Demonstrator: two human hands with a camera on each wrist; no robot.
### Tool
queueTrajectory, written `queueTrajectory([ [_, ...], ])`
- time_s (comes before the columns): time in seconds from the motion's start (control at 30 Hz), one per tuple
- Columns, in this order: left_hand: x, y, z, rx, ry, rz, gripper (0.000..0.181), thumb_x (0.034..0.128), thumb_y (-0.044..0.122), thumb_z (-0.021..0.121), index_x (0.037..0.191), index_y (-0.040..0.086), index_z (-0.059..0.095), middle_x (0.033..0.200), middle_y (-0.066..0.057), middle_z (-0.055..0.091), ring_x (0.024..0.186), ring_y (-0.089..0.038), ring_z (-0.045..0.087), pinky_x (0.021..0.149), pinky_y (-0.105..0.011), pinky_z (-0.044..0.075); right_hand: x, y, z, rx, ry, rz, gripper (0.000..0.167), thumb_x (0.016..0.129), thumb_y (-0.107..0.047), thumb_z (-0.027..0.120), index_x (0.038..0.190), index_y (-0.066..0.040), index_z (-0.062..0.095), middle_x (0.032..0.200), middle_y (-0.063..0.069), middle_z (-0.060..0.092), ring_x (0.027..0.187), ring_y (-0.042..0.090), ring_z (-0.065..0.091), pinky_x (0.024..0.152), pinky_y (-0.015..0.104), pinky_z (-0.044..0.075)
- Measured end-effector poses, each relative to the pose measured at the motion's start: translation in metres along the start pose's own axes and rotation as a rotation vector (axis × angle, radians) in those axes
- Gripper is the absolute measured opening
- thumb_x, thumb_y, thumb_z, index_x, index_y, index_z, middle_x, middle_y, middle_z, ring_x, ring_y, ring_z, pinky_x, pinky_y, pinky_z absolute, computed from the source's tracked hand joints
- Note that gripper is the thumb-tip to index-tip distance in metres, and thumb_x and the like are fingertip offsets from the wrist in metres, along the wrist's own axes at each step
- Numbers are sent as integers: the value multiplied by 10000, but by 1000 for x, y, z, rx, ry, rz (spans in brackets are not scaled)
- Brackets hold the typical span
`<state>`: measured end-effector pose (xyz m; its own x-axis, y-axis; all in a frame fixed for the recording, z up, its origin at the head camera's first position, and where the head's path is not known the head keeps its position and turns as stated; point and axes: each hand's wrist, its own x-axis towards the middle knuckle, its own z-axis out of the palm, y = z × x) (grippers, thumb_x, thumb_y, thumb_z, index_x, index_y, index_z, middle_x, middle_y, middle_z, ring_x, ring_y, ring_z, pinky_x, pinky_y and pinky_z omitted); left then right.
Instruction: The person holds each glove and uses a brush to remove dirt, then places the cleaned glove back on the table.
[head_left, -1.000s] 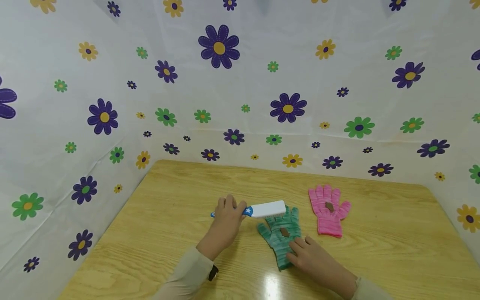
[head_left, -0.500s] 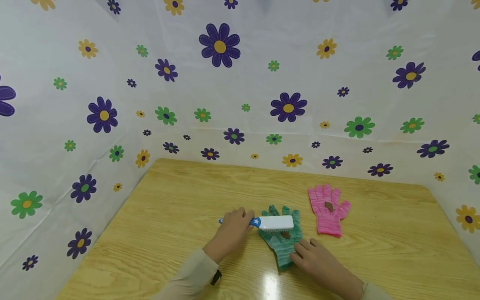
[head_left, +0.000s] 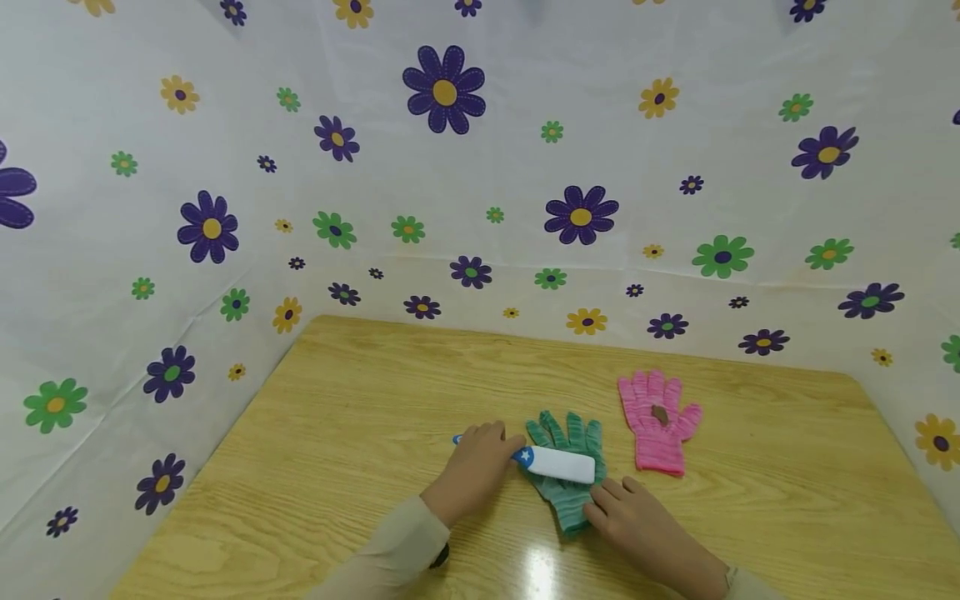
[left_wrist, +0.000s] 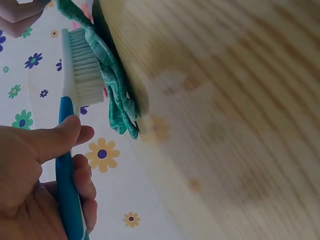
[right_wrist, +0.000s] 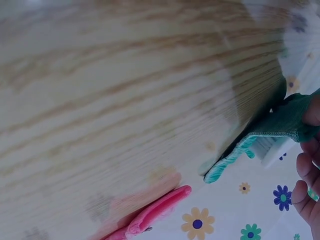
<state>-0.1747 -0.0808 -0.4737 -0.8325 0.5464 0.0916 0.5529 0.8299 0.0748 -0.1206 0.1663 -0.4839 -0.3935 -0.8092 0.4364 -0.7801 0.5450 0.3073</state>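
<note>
A blue and white brush [head_left: 561, 464] is gripped by its handle in my left hand [head_left: 474, 468], its head lying across the palm of a green striped glove [head_left: 572, 510]. Seen from the left wrist, the white bristles [left_wrist: 86, 67] touch the green glove [left_wrist: 112, 75], and my fingers and thumb wrap the blue handle [left_wrist: 67, 190]. My right hand [head_left: 651, 527] holds the glove's cuff at its right side; in the right wrist view the fingers [right_wrist: 311, 170] pinch that cuff. The brush head hides the middle of the glove.
A pink glove [head_left: 658, 446] with a brown patch [head_left: 659, 414] lies on the wooden table [head_left: 360, 400], right of and behind the green one. White cloth with printed flowers [head_left: 495, 167] hangs behind the table and along its left side.
The brush has moved toward me and slightly right, from the green glove's fingers down over its palm, covering the brown patch there. My right hand has shifted slightly right, still at the cuff.
</note>
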Motion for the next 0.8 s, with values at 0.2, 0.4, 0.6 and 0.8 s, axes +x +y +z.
queueTrajectory([
  [0.2, 6, -3, -5, -8, 28, -12, 190, 843, 281, 675, 1024, 225, 658, 831, 3, 569, 702, -111, 466, 680, -267, 401, -1, -1, -2, 15, -68, -25, 383, 1026, -153, 282, 802, -145, 592, 757, -45, 523, 694, 99, 447, 581, 203, 310],
  [0.4, 7, -8, -6, -5, 59, -33, 194, 844, 295, 667, 1021, 216, 663, 819, -12, 575, 683, -120, 468, 673, -280, 408, -2, -3, 0, 36, -89, -27, 103, 905, -150, 532, 818, -149, 587, 763, -52, 516, 699, 94, 439, 599, 211, 320],
  [0.6, 7, -12, -14, 52, 83, -59, 225, 836, 266, 678, 1050, 204, 644, 836, -20, 573, 676, -131, 471, 626, -241, 342, -2, -4, 2, 43, -80, -15, 104, 902, -153, 555, 801, -152, 578, 752, -54, 512, 692, 93, 442, 599, 211, 318],
  [0.8, 8, -7, -29, 46, 102, -63, 209, 858, 281, 653, 1052, 208, 625, 815, -5, 560, 644, -119, 431, 615, -226, 298, -1, -4, 3, 22, -38, -17, 573, 1040, -195, 66, 783, -150, 576, 737, -50, 525, 667, 98, 441, 584, 200, 243],
])
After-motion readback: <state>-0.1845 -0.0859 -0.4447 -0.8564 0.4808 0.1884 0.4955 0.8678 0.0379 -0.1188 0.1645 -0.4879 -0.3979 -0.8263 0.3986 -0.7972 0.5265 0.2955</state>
